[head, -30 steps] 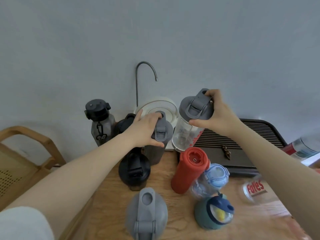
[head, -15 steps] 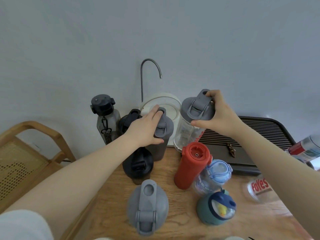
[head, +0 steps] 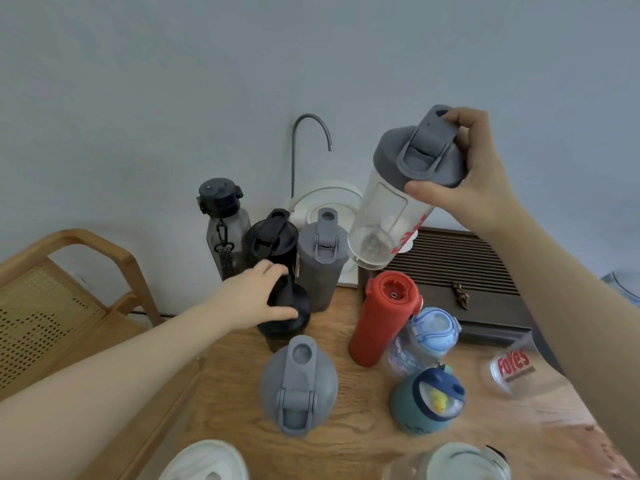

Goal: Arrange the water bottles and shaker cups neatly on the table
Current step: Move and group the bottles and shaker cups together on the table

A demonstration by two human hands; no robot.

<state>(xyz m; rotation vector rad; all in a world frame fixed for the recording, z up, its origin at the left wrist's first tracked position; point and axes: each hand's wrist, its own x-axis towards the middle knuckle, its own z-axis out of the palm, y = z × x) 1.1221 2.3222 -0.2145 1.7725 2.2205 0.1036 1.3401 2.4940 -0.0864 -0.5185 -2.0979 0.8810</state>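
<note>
Holding clear shaker (head: 391,216) aloft by its grey lid, right hand (head: 474,181) wrapped round the rim, thumb at the near edge, fingers over the far side by the flip cap. Hangs free of the table (head: 346,441), base swung down toward 7 o'clock, lid up at 1 o'clock; long axis tilted, not upright. Sits above the gap between grey shaker (head: 320,258) and tea tray (head: 460,271), base just over red bottle (head: 384,317), which lies at 6 o'clock from it.

Curling left hand (head: 256,299) over black shaker (head: 285,313), fingers across the lid top, thumb at the near rim; grasping it, as far as can be told, though the grip underneath is hidden. Stands upright on the table, at 6 o'clock from a second black shaker (head: 272,239) and at 8 o'clock from grey shaker.

Back row running 9 to 3 o'clock: smoky bottle (head: 225,223), second black shaker, grey shaker. Probably next: righting the tilted axis, then lowering at 3 o'clock of grey shaker, where the right hand is far nearer than the left. Worth watching: the base clipping red bottle's cap on descent.

Nearer the body: big grey bottle (head: 298,382), blue bottle (head: 427,337), green cup (head: 427,401).
</note>
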